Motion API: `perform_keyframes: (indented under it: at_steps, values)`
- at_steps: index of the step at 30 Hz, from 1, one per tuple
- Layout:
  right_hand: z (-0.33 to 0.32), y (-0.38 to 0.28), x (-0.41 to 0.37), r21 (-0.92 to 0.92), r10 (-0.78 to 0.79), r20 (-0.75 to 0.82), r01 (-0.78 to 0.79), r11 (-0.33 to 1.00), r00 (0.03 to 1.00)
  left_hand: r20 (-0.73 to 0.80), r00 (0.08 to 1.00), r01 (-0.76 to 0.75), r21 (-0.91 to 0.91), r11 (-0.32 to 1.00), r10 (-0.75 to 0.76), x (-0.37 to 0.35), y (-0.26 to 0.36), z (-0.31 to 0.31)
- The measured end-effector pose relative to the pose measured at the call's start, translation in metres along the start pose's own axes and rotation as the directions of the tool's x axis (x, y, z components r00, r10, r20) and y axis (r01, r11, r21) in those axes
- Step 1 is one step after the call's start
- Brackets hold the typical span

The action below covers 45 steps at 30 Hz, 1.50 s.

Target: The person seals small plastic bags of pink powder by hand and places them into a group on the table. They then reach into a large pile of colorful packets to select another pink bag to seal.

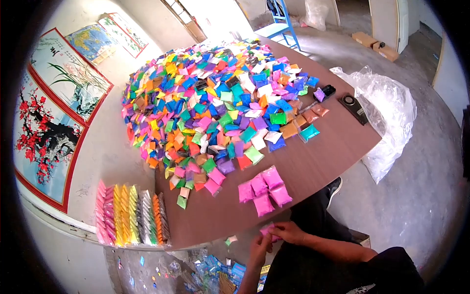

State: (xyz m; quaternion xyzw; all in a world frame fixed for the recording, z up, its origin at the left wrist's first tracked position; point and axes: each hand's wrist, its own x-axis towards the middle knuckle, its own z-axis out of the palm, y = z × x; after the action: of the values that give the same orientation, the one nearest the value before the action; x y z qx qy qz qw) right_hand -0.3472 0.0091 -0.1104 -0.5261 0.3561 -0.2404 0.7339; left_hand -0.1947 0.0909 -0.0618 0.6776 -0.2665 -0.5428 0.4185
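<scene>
Just off the table's near edge, my left hand [261, 246] and my right hand [290, 232] are close together, pinching a small pink packet [270, 232] between them. Several pink packets [265, 190] lie grouped on the brown table [313, 169], a little beyond my hands. A large heap of packets in many colours [205, 108] covers the far and left parts of the table. At its near right side are a teal packet [309, 132] and brownish packets [289, 130].
Rows of coloured packets [129, 215] stand at the left table corner. A black device [353, 109] lies at the right edge, beside a clear plastic bag [387, 117]. A blue chair [280, 24] stands behind. Litter [220, 272] covers the floor below.
</scene>
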Motion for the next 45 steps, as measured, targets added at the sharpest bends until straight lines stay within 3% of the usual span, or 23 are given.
perform_keyframes:
  at_steps: [1,4,6,8,12,16,19,23,26,31,33,37,42,45]
  values:
    - [-0.001,-0.011,-0.003,0.006,0.045,0.020,-0.045,0.999,0.999,-0.010,0.996,-0.086,0.045,0.995,0.086,0.000,-0.002,0.000]
    - [-0.004,-0.001,0.004,0.026,0.060,0.070,-0.062,0.998,0.996,-0.014,0.997,-0.081,0.085,0.993,0.082,0.005,-0.002,0.001]
    - [-0.001,0.008,0.007,0.027,-0.002,-0.007,0.003,1.000,1.000,-0.004,0.993,-0.119,0.197,0.973,0.122,0.003,0.003,0.002]
    - [0.001,0.001,0.001,0.185,-0.058,-0.054,0.067,0.980,0.997,0.009,0.996,-0.090,0.182,0.979,0.090,0.007,-0.002,-0.002]
    - [-0.002,0.001,-0.002,0.076,-0.107,-0.079,0.113,0.991,0.991,-0.066,0.997,-0.031,0.075,0.997,0.036,-0.003,0.018,0.010]
    - [-0.004,-0.003,-0.002,0.017,-0.064,0.001,0.064,0.998,0.998,-0.104,0.993,-0.040,0.063,0.997,0.046,-0.003,0.009,0.004]
    - [0.003,-0.005,-0.001,0.049,-0.055,-0.007,0.055,0.997,0.998,-0.101,0.978,-0.169,0.107,0.980,0.180,-0.001,0.009,0.001]
    - [0.003,0.006,0.001,0.137,-0.070,-0.035,0.074,0.988,0.997,-0.109,0.970,-0.190,0.225,0.956,0.219,-0.004,0.014,0.005]
    - [0.000,0.010,0.002,0.130,-0.112,-0.043,0.117,0.985,0.993,-0.043,0.981,-0.181,0.160,0.970,0.190,0.002,0.006,-0.003]
    - [0.000,0.012,0.004,0.143,-0.119,-0.055,0.126,0.982,0.991,-0.082,0.988,-0.122,0.081,0.989,0.128,-0.002,0.007,0.004]
    - [-0.001,0.009,0.003,0.019,-0.133,-0.039,0.134,0.991,0.990,-0.110,0.985,-0.129,0.051,0.990,0.134,-0.003,0.003,0.003]
    - [-0.001,0.005,0.002,0.016,-0.100,0.006,0.100,0.995,0.995,-0.071,0.973,-0.213,0.103,0.971,0.221,-0.001,-0.004,-0.006]
    - [-0.001,0.012,0.004,0.063,-0.149,-0.056,0.152,0.986,0.987,-0.059,0.966,-0.234,0.202,0.951,0.251,-0.003,0.002,-0.002]
    - [0.001,0.016,0.004,0.081,-0.134,-0.091,0.141,0.987,0.987,-0.102,0.986,-0.106,0.229,0.968,0.132,-0.005,0.007,0.004]
